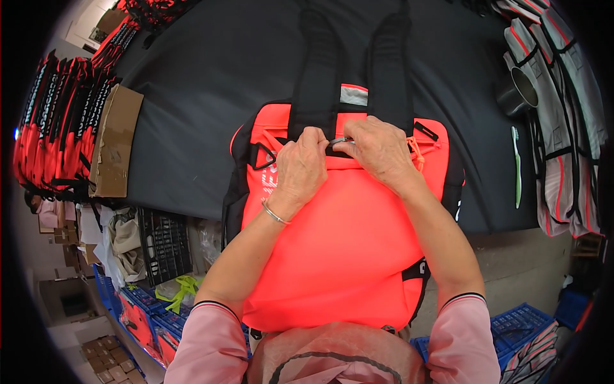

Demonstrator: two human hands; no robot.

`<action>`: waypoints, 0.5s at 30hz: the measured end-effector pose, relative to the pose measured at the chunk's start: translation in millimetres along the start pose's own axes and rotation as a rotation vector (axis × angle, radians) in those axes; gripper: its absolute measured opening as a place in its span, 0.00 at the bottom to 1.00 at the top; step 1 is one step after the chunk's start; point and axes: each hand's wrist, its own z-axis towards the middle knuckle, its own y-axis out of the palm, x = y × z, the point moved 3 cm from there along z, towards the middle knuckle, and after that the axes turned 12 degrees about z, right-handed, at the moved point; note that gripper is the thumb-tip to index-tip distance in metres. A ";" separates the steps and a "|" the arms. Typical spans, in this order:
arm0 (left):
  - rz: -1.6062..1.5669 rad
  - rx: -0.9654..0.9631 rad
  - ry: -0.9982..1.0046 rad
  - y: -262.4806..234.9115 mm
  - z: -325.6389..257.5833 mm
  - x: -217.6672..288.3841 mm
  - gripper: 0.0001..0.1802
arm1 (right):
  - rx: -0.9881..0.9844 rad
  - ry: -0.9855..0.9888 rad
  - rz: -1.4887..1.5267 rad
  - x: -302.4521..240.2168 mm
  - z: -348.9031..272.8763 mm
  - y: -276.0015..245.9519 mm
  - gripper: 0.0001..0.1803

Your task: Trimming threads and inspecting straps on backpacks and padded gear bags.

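A bright coral-red backpack [332, 237] with black sides lies in front of me on the black-covered table, its two black shoulder straps [318, 64] stretched away from me. Near the bag's top, both my hands meet at the middle. My right hand [378, 150] is closed, pinching a small dark, shiny piece [339, 140] whose kind I cannot make out. Close beside its other end, my left hand [304, 168] has its fingers pressed together; what they grip is hidden. A black loop [263, 157] sits left of my left hand, and an orange cord [417, 153] hangs right of my right hand.
Red and black bags stand stacked at the left, behind a cardboard piece [116, 142]. At the right are grey bags with red trim [563, 121], a dark metal cup [518, 91] and a green-and-white toothbrush [517, 168]. Blue crates [521, 326] stand below the table's near edge.
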 end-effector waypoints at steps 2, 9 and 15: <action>0.003 0.001 0.007 -0.8 0.4 -0.1 0.09 | 0.010 -0.027 -0.007 -0.8 1.0 0.9 0.17; 0.002 -0.003 0.024 0.2 0.6 -1.7 0.09 | -0.016 -0.088 -0.045 0.6 2.3 6.6 0.17; -0.096 0.119 0.304 -31.2 -7.1 14.0 0.08 | 0.057 0.013 -0.053 4.2 -4.3 1.4 0.18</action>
